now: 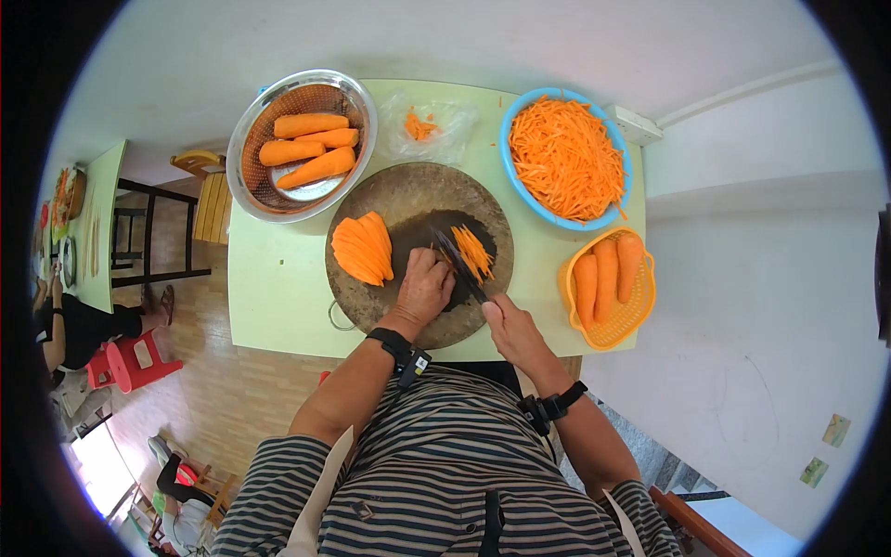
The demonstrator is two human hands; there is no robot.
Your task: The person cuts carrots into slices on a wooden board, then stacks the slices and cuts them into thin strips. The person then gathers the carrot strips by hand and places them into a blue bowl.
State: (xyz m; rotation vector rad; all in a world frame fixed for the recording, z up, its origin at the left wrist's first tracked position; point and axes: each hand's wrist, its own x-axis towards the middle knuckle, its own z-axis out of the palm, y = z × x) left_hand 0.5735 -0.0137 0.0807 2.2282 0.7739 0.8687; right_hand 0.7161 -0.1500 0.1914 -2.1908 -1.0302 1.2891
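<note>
A round wooden chopping board lies on the table in front of me. My right hand grips the handle of a dark-bladed kitchen knife, whose blade points away from me over the board. Close against the blade's left side, my left hand presses down with curled fingers on carrot slices, mostly hidden beneath them. Thin carrot shreds lie to the right of the blade. Fanned carrot slices rest on the board's left part.
A metal basin of whole carrots stands back left, beside a plastic bag with carrot scraps. A blue bowl heaped with shreds and a yellow basket of carrots stand right. Other people sit at far left, near a red stool.
</note>
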